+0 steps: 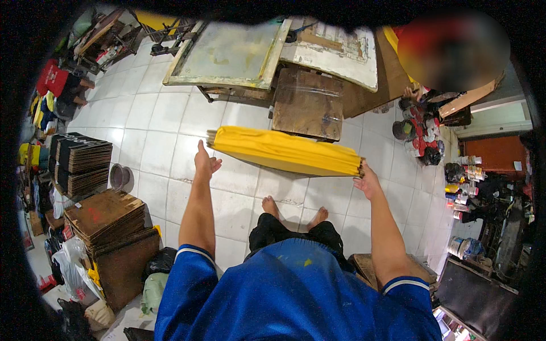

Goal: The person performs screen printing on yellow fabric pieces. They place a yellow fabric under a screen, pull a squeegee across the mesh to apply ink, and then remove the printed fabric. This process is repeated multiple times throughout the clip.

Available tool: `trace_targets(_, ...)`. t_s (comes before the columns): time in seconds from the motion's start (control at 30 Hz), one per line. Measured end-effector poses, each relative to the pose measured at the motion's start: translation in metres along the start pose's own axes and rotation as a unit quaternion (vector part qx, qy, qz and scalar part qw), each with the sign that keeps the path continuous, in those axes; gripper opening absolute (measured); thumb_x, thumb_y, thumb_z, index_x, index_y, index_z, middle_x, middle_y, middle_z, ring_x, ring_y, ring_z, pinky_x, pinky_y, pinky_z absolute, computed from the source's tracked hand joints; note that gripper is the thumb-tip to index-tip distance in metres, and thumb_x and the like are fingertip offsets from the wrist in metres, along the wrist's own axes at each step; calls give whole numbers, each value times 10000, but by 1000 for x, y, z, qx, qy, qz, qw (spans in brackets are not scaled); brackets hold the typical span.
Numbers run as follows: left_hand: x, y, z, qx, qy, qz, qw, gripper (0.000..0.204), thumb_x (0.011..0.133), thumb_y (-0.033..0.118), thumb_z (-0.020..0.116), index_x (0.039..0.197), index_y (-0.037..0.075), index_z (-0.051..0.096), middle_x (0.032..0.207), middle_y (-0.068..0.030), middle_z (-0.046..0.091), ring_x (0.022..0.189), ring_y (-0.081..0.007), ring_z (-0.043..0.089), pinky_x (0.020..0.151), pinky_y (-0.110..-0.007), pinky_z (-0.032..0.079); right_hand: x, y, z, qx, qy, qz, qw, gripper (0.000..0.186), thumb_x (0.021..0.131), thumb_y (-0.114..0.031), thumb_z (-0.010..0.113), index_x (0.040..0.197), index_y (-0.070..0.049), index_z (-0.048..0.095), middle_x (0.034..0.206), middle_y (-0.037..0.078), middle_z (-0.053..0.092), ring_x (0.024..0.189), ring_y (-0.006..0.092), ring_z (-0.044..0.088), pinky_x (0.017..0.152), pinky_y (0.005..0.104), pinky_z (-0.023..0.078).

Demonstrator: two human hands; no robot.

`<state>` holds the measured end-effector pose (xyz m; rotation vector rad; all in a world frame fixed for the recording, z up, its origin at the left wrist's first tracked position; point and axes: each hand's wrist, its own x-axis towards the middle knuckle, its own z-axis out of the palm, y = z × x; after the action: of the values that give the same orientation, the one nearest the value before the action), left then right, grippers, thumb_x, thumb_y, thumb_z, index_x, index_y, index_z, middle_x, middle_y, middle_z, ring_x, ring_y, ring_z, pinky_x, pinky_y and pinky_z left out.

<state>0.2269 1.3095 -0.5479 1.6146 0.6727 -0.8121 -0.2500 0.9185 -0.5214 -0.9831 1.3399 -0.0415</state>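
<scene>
A stack of thin boards covered in yellow cloth (287,150) is held up in front of me, above the floor. It lies crosswise and slopes down a little to the right. My left hand (207,160) is at its left end, thumb up along the edge and fingers curled below. My right hand (368,181) grips the right end, with some fingers hidden behind the corner. Bare brown board edges show at both ends of the stack.
Ahead stand a wood-framed printing screen (227,54), a worn white board (335,54) and a brown wooden board (307,105). At left are a stack of black-covered boards (79,162), brown boards (105,213) and a bucket (119,177). Another person's hand (415,92) shows far right, near several tubs (471,161).
</scene>
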Motion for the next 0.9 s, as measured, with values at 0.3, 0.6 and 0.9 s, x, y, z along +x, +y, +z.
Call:
trace_targets(0.3, -73, -291, -4, 182, -82, 2, 980, 681, 975, 516, 633, 1484, 93, 470, 1226, -171, 650, 857, -293, 717, 693, -421, 597, 21, 67, -74, -382, -71, -204, 899, 657, 1001, -431, 652, 1534, -93, 472, 1272, 149, 699, 1075, 229, 666, 921, 330, 528)
trace_targets(0.6, -155, -532, -1, 531, -257, 80, 804, 696, 900, 409, 732, 1445, 39, 509, 1151, -139, 746, 987, -307, 705, 877, -403, 571, -53, 226, -319, -210, -66, 160, 962, 334, 974, -348, 681, 1154, -68, 650, 962, 58, 664, 828, 204, 645, 706, 365, 538)
trace_targets(0.9, -181, -415, 226, 281, -132, -10, 951, 488, 958, 441, 679, 1269, 66, 640, 953, -82, 680, 721, -196, 632, 606, -388, 536, 21, 129, -416, -230, 8, 39, 972, 395, 984, -423, 632, 1294, -179, 607, 1076, 36, 684, 893, 186, 678, 734, 389, 543)
